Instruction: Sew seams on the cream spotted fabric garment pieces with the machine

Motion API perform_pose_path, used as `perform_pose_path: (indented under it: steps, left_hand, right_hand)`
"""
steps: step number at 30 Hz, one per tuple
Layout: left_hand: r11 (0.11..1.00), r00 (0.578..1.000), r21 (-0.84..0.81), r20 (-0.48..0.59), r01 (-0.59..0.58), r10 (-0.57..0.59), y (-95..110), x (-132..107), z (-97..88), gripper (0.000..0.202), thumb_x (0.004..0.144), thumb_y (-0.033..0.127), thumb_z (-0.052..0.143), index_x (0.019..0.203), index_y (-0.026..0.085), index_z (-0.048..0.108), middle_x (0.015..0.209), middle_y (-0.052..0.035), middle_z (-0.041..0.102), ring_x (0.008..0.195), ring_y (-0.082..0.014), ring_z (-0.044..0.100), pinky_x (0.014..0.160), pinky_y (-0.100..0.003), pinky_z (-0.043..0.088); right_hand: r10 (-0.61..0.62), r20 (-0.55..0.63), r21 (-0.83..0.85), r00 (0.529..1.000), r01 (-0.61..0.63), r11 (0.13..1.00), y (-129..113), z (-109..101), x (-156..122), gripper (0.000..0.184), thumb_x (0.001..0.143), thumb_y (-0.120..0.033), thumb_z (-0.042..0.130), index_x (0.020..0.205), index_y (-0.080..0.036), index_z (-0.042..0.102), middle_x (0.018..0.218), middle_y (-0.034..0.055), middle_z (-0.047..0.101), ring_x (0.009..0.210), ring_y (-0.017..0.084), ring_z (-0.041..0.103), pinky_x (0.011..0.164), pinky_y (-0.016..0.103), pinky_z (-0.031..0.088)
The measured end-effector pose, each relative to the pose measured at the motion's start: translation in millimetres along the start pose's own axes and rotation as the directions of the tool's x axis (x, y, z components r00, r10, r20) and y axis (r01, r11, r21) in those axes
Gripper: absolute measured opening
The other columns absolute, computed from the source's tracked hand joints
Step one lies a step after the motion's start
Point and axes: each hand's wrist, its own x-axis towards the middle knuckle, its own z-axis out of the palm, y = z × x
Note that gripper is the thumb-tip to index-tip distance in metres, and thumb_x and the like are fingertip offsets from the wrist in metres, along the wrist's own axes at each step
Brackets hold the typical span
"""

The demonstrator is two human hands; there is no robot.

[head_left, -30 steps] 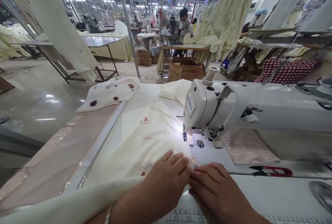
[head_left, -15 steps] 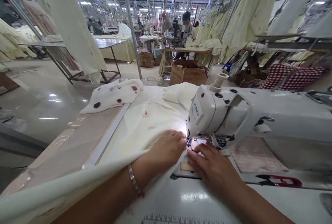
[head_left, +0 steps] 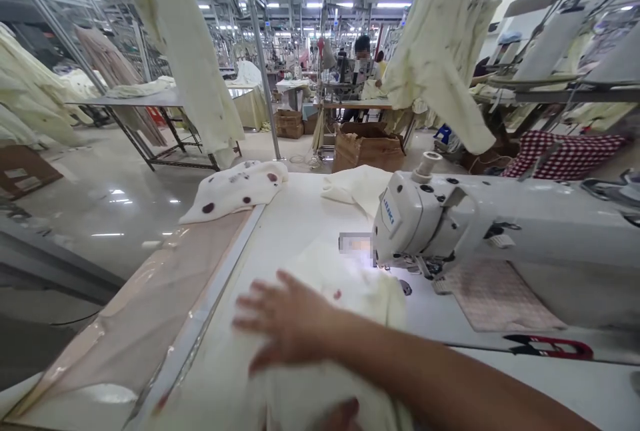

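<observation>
Cream fabric [head_left: 345,378] with a small reddish mark lies across the front of the white sewing machine [head_left: 415,218], reaching close to its needle area. Stretched across it from the right, my right hand [head_left: 290,324] has its fingers spread over the left part of the cloth, holding nothing. It is blurred by motion. Only a smeared bit of my left hand [head_left: 343,414] shows at the bottom edge, by the fabric; its fingers are mostly hidden. The needle and presser foot are hard to make out behind the cloth.
Spotted white fabric [head_left: 235,188] lies at the table's far left corner, and another cream piece [head_left: 360,184] sits behind the machine head. Red-handled thread snips [head_left: 550,346] rest at right. Cream garments [head_left: 185,51] hang ahead; a cardboard box [head_left: 367,148] stands on the floor.
Both hands have left the needle area. My right hand has swept left across the cloth and opened; my left has dropped to the bottom edge. The fabric has been pulled nearer and bunched.
</observation>
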Motion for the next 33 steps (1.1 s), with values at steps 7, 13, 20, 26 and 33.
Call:
perform_pose_path:
  steps: [7, 13, 20, 26, 33]
  left_hand:
    - [0.989, 0.989, 0.108, -0.119, 0.104, -0.091, -50, -38, -34.2, 0.067, 0.089, 0.049, 0.047, 0.141, 0.013, 0.024, 0.143, -0.0182, 0.031, 0.132, -0.0311, 0.028, 0.103, -0.055, 0.031]
    - [0.980, 0.993, 0.158, -0.035, 0.119, -0.115, -63, -37, -62.4, 0.052, 0.089, 0.055, 0.042, 0.127, 0.020, 0.049, 0.134, -0.0149, 0.045, 0.120, -0.0313, 0.044, 0.094, -0.049, 0.039]
    - [0.985, 0.992, 0.112, -0.031, 0.128, -0.125, -57, 17, -34.8, 0.057, 0.090, 0.054, 0.041, 0.135, 0.019, 0.037, 0.143, -0.0133, 0.033, 0.131, -0.0301, 0.028, 0.104, -0.053, 0.026]
    - [0.963, 0.987, 0.218, -0.079, 0.158, -0.144, -44, 13, -42.3, 0.027, 0.087, 0.028, 0.052, 0.111, 0.015, 0.055, 0.122, -0.0151, 0.051, 0.111, -0.0317, 0.047, 0.090, -0.052, 0.038]
    - [0.972, 0.986, 0.231, -0.168, 0.037, 0.002, -22, 69, -29.2, 0.012, 0.074, 0.005, 0.046, 0.073, 0.016, 0.053, 0.069, -0.0045, 0.052, 0.063, -0.0198, 0.051, 0.057, -0.033, 0.044]
  right_hand:
    - [0.290, -0.126, -0.094, 0.949, -0.303, 0.948, 18, -26, -64, 0.038, 0.093, -0.032, 0.045, 0.128, -0.017, 0.047, 0.138, 0.0071, 0.043, 0.130, 0.024, 0.033, 0.105, 0.044, 0.030]
    - [0.271, -0.288, -0.104, 0.918, -0.311, 0.945, -39, -43, -157, 0.013, 0.090, -0.030, 0.052, 0.092, -0.023, 0.062, 0.103, 0.0026, 0.067, 0.099, 0.021, 0.059, 0.088, 0.040, 0.044]
    - [0.357, 0.000, 0.139, 0.934, -0.353, 0.925, -47, -46, -157, 0.024, 0.063, -0.034, 0.078, 0.068, -0.024, 0.057, 0.071, -0.0040, 0.063, 0.059, 0.014, 0.057, 0.049, 0.023, 0.041]
    - [0.535, 0.010, 0.103, 0.845, -0.533, 0.840, -9, -67, -203, 0.014, 0.082, -0.018, 0.056, 0.092, -0.027, 0.060, 0.071, -0.0049, 0.062, 0.060, 0.013, 0.060, 0.051, 0.022, 0.043]
    - [0.360, -0.226, -0.125, 0.905, -0.393, 0.911, 10, -49, -164, 0.033, 0.085, -0.007, 0.037, 0.110, -0.019, 0.056, 0.080, 0.0031, 0.063, 0.070, 0.017, 0.059, 0.055, 0.027, 0.039]
